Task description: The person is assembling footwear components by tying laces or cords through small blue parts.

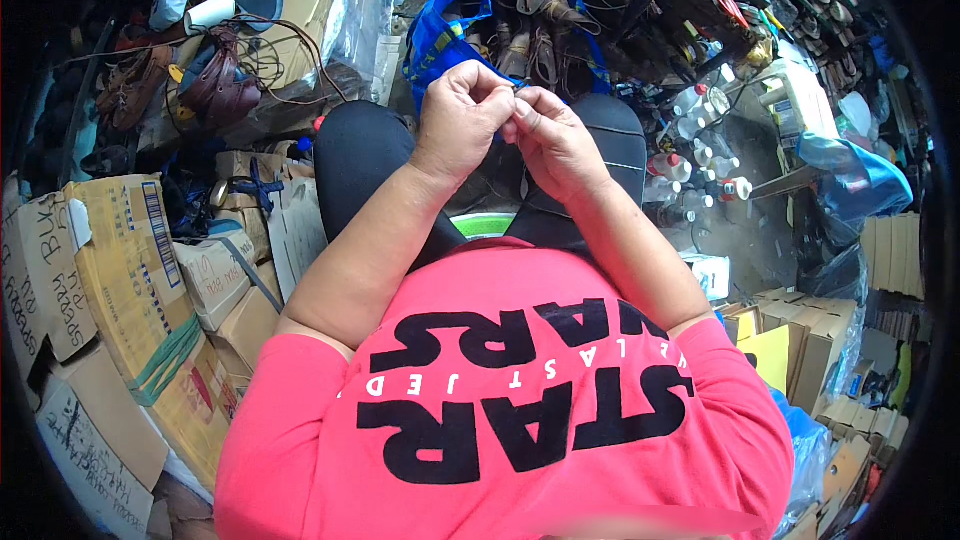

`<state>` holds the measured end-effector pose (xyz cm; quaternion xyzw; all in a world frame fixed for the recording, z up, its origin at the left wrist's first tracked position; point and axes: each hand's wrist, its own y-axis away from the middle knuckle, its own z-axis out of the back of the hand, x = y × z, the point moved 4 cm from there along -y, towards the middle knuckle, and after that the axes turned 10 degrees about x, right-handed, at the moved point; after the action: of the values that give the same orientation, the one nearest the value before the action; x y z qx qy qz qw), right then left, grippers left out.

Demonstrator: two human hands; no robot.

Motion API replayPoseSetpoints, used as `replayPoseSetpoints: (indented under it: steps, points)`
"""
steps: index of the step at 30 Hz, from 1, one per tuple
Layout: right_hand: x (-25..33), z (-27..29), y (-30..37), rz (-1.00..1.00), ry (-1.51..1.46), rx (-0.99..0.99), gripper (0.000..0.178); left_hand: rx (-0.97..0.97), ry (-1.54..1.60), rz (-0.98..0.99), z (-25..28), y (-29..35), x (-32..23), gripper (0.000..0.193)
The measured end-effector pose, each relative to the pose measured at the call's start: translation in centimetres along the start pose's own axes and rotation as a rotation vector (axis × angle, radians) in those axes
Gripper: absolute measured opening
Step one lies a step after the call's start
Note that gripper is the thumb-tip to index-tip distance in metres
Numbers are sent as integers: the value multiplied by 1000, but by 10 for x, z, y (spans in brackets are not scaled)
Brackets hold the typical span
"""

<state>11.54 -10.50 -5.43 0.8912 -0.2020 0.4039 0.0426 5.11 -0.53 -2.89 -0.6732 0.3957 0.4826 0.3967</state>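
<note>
My left hand and my right hand meet over my lap, thumbs and fingertips pinched together. Something small and dark shows between the fingertips, too tiny to name. Just beyond them stands an open blue bag, and several brown shoe-like leather pieces with strings lie inside it. Both of my knees, in dark trousers, are spread below the hands. A green rounded thing peeks out between my thighs, mostly hidden.
Cardboard boxes are stacked at the left, below dark red leather shoe parts and a white cup. Several plastic bottles stand on the floor at the right. Farther right are a blue plastic bag and more cartons.
</note>
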Motion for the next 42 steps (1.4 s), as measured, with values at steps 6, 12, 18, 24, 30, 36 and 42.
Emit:
replayPoseSetpoints:
  steps: [6,12,18,24,30,36,42]
  points:
    - [9,0,1,-95,32,46,17,45,288,125,5,3,-4,22]
    - [9,0,1,-108,42,85,19,90,181,177,7,1,-4,17]
    - [11,-3,4,-120,75,85,20,74,170,164,7,1,-2,16]
    - [12,-3,6,-136,159,65,18,82,160,191,7,3,-4,9]
    - [12,0,6,-166,163,69,17,134,135,101,8,0,-4,5]
    - [6,3,8,-168,-12,103,15,172,99,71,8,0,0,3]
    - [23,7,13,-247,284,81,23,68,-135,35,10,6,-5,5]
